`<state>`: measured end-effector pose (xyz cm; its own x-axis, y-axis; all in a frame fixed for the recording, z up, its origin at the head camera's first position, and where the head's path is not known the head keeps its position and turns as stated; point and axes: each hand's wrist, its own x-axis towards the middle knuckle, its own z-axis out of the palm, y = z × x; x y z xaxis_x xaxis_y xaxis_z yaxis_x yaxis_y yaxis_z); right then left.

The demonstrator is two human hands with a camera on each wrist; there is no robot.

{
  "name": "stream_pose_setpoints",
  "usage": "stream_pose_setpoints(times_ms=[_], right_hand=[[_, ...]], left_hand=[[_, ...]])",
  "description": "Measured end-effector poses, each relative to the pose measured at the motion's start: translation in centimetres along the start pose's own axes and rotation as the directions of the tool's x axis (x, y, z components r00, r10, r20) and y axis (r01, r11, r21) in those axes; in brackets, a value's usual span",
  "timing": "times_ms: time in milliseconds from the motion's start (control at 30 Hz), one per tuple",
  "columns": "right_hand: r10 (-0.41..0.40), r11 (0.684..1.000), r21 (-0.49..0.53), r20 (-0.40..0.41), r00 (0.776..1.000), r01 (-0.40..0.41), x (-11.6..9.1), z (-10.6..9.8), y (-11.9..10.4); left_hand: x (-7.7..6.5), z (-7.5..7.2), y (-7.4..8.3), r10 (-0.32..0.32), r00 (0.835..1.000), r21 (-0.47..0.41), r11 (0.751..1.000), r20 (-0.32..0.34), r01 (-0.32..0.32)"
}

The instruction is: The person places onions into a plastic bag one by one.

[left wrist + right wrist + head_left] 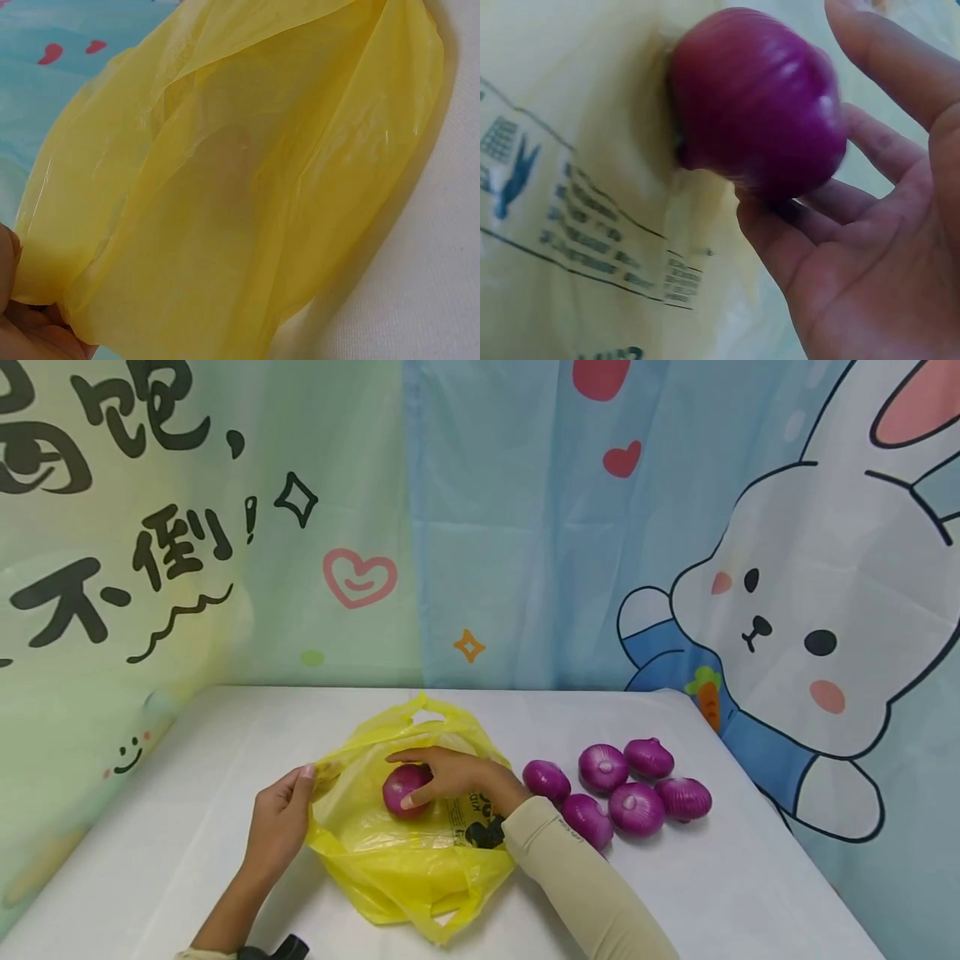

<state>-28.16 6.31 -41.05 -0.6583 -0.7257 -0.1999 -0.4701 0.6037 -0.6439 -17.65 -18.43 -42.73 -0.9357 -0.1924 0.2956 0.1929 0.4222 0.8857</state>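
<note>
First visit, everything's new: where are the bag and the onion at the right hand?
Yellow plastic bag (412, 878): head view, on its near side.
Red onion (757, 105): right wrist view, on its purple skin.

Blurred print (592, 229) on yellow bag (405, 875)

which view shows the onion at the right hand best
Right wrist: there the onion is large and mostly uncovered. The head view shows it smaller, partly behind the right hand; the left wrist, the bag but no clear onion.

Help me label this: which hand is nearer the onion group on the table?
Right. The right hand is over the yellow bag, left of the onion group; the left hand is farther left, pinching the bag's edge.
</note>
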Motion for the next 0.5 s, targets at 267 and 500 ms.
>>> stream_pose_setpoints(times_ms=[267,500], right_hand=[[-0.077,0.994,-0.081,-0.001,0.997,0.077,-1.4,-0.9,-1.3],[-0.154,0.988,-0.041,-0.036,0.987,0.152,-4.2,-2.4,-2.6]], left_hand=[[0.0,0.0,-0.1,0.007,1.000,-0.007,1.000,-0.004,-0.007],[0.1,-0.2,-0.3,-0.004,1.000,0.008,1.000,-0.009,0.004]])
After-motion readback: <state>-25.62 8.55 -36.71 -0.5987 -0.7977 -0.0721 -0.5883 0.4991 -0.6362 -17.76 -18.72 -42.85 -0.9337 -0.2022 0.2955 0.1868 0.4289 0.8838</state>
